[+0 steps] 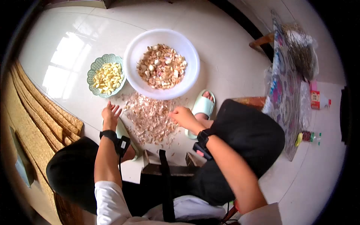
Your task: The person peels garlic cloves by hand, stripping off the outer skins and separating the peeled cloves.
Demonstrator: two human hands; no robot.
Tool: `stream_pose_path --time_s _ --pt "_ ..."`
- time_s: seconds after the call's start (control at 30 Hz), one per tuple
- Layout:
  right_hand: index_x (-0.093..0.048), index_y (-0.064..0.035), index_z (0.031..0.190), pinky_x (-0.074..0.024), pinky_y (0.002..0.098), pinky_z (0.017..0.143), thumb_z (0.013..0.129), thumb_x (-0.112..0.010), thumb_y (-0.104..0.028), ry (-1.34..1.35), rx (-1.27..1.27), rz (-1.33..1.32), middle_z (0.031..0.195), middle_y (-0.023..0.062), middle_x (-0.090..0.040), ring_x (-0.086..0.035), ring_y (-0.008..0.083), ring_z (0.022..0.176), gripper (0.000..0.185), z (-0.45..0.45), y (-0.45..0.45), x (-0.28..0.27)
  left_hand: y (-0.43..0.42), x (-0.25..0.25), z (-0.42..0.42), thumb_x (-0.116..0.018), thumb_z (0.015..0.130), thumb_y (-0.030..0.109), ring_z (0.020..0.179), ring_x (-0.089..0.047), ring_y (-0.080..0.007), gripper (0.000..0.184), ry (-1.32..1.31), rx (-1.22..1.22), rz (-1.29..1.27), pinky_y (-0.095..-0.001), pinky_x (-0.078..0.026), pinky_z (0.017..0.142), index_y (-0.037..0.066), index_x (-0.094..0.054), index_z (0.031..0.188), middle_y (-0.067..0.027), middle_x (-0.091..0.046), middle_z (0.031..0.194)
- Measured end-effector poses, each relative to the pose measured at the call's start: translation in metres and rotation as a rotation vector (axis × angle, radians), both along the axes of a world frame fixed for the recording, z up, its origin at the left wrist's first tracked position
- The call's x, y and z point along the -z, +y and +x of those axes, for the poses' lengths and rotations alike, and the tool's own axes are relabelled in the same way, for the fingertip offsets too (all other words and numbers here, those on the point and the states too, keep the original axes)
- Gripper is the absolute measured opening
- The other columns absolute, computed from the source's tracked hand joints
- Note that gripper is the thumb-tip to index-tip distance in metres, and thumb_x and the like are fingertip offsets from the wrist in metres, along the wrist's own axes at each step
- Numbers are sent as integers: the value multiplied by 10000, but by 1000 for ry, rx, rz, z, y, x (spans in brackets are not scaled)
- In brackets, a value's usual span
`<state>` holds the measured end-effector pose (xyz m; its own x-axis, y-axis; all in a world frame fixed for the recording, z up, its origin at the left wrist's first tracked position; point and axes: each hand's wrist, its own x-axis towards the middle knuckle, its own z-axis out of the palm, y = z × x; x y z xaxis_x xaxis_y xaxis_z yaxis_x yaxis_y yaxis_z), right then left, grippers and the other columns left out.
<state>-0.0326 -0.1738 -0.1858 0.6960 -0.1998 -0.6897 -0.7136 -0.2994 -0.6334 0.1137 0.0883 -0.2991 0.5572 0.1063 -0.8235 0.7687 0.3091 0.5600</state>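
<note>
My left hand (110,113) hovers just below the pale green scalloped bowl (90,79), its fingers apart and nothing visible in them. Peeled garlic cloves (108,77) fill that bowl. Over the right side of a heap of papery garlic skins (152,120) on the floor is my right hand (182,117), with fingertips pressed together. Whatever they pinch, if anything, is too small to make out. Beyond the heap stands a white plastic basin (131,56), which holds unpeeled garlic cloves (161,67) mixed with a few pale ones.
My feet in light green slippers (202,107) flank the skins. At right stand a cloth-covered piece of furniture (283,90) with wooden legs and, on the floor, bottles (318,100). Brown folded fabric (41,101) lies along the left. A wooden stool edge (170,169) shows between my knees.
</note>
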Motion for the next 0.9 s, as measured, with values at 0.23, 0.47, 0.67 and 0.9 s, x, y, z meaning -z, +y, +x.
stream_pose_path --time_s 0.23,0.47,0.67,0.9 --pt "-443 -66 1059 -442 385 801 778 -647 -235 -135 1163 800 1091 123 -474 -478 241 1024 386 12 -30 103 5 20 28 -571 838 254 1052 -488 -318 617 -65 57 -176 -450 -446 869 -21 -217 1262 -199 -295 1277" --pt "-467 -6 1094 -447 387 827 701 -510 112 -341 1264 830 1035 124 -529 -531 272 953 412 44 -63 138 -4 32 51 -443 897 145 1060 -487 -327 421 -172 47 -258 -440 -464 865 -2 -239 1234 -177 -402 1205" --pt "-503 36 978 -471 365 740 631 -525 120 -396 1320 681 922 115 -543 -545 256 849 359 54 -58 80 -14 41 53 -299 837 -84 1080 -477 -368 446 -403 -49 -196 -495 -484 837 9 -247 1270 -199 -361 1269" --pt "-460 56 1071 -434 471 849 666 -524 70 -721 1322 711 971 157 -536 -528 333 912 410 60 -71 -60 -32 -33 62 -313 784 -123 1122 -446 -368 580 -430 -47 -447 -510 -491 797 60 -204 1324 -215 -322 1307"
